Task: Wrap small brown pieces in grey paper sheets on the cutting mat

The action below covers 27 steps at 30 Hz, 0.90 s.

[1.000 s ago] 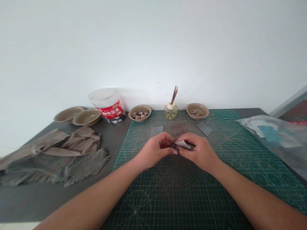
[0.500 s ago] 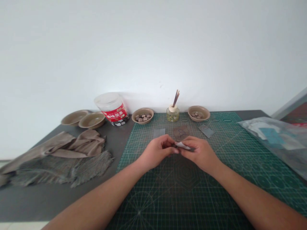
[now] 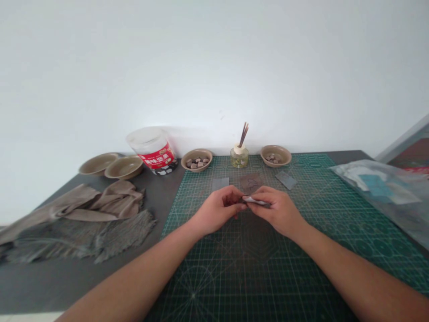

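Over the middle of the green cutting mat, my two hands meet around a small folded grey sheet, pale on the side that shows. My right hand is closed on it, thumb and fingers pinching its right part. At its left end, the fingertips of my left hand are closed in a pinch; what lies under them is partly hidden. Just beyond the hands lies a brown square with a dark squiggle on it. Flat grey pieces lie at its left and right.
Along the wall stand a bowl of stones, a reed diffuser, another bowl with stones, a tilted plastic tub and two brown bowls. Crumpled cloth lies left, a clear plastic bag right.
The view has shifted slightly. My fingers have moved a little on the folded grey sheet, which now lies flatter between them. Both hands stay in the same place over the mat.
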Motion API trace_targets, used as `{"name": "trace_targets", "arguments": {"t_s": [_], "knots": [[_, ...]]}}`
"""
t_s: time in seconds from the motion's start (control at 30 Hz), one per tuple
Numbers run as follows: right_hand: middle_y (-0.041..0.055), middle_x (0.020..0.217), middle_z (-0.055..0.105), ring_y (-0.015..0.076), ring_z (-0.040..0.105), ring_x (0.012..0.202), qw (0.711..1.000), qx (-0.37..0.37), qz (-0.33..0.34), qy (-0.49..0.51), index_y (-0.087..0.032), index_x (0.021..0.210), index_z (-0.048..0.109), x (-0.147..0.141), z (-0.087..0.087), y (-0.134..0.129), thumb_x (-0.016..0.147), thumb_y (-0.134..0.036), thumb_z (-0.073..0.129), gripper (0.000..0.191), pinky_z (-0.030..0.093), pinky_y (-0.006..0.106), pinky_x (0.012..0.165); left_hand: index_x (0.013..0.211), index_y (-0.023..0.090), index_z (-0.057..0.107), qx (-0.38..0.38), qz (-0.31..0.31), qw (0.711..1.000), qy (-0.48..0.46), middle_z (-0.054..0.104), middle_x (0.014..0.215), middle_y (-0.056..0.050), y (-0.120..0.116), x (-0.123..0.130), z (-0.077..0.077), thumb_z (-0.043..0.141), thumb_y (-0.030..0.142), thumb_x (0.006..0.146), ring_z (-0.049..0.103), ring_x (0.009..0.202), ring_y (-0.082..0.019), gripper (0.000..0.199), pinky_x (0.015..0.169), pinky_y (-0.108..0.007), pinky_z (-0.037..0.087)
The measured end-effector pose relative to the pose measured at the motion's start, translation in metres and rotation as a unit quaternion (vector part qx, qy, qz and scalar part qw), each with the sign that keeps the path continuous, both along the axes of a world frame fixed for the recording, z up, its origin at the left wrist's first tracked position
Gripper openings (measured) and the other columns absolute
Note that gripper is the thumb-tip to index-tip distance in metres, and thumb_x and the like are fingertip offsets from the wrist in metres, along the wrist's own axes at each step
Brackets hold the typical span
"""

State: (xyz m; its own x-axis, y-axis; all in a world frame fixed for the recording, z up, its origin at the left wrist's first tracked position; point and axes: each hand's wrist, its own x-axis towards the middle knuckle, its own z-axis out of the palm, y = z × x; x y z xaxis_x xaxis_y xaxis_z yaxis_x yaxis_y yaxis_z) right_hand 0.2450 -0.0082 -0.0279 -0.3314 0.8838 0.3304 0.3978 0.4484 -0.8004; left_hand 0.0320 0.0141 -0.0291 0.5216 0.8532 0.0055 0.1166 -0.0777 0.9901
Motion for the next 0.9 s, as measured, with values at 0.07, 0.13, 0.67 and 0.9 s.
{"name": "trace_targets", "arguments": {"t_s": [0.07, 0.13, 0.67, 0.9], "knots": [[0.0008, 0.092, 0.073, 0.0154, 0.068, 0.084, 1.0, 0.004, 0.0, -0.004, -0.027, 0.101, 0.08, 0.0, -0.0001, -0.0002, 0.088, -0.024, 0.071, 0.016, 0.05, 0.029, 0.077, 0.1, 0.016, 0.065, -0.008, -0.004, 1.0, 0.012, 0.065, 0.076, 0.001, 0.0, -0.0007, 0.0001, 0.072, 0.029, 0.085, 0.059, 0.063, -0.011, 0.021, 0.059, -0.024, 0.05], [0.0011, 0.091, 0.072, 0.0155, 0.067, 0.084, 1.0, -0.003, 0.006, -0.005, -0.027, 0.101, 0.08, 0.0006, 0.0003, -0.0004, 0.088, -0.023, 0.07, 0.016, 0.049, 0.029, 0.076, 0.1, 0.015, 0.066, -0.019, -0.006, 0.999, 0.026, 0.064, 0.072, 0.002, -0.0002, -0.0013, -0.0002, 0.073, 0.031, 0.084, 0.059, 0.059, -0.01, 0.024, 0.057, -0.024, 0.05], [0.0005, 0.09, 0.07, 0.0141, 0.065, 0.08, 0.998, -0.044, 0.034, 0.009, -0.027, 0.104, 0.08, 0.0043, 0.002, 0.0012, 0.088, -0.024, 0.07, 0.019, 0.047, 0.027, 0.075, 0.1, 0.015, 0.067, 0.002, -0.001, 0.999, 0.033, 0.068, 0.075, 0.0, -0.0023, -0.002, 0.0065, 0.073, 0.027, 0.084, 0.061, 0.062, -0.011, 0.02, 0.059, -0.023, 0.049], [0.0006, 0.088, 0.07, 0.0149, 0.066, 0.081, 0.999, -0.041, 0.024, 0.001, -0.027, 0.1, 0.081, 0.0038, 0.0025, 0.0014, 0.088, -0.022, 0.069, 0.018, 0.047, 0.028, 0.075, 0.098, 0.014, 0.067, 0.0, 0.008, 0.998, 0.055, 0.065, 0.067, 0.001, -0.0041, -0.0022, 0.0084, 0.073, 0.034, 0.085, 0.061, 0.058, -0.012, 0.024, 0.056, -0.024, 0.047]]}}
